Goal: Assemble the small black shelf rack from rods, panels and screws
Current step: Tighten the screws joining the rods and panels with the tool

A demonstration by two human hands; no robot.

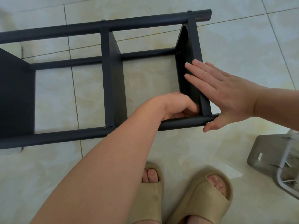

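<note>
On end panel (pixel 186 46), right hand (pixel 226 94) flat, left hand (pixel 176 105) gripping rod (pixel 72 136)

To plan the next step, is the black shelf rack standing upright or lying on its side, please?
Lying on its side: the black shelf rack has long rods running level over the tiled floor, panels standing on edge.

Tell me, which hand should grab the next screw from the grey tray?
Right. The right hand lies open against the end panel, nearer the grey tray; the left hand is curled by the near rod.
</note>
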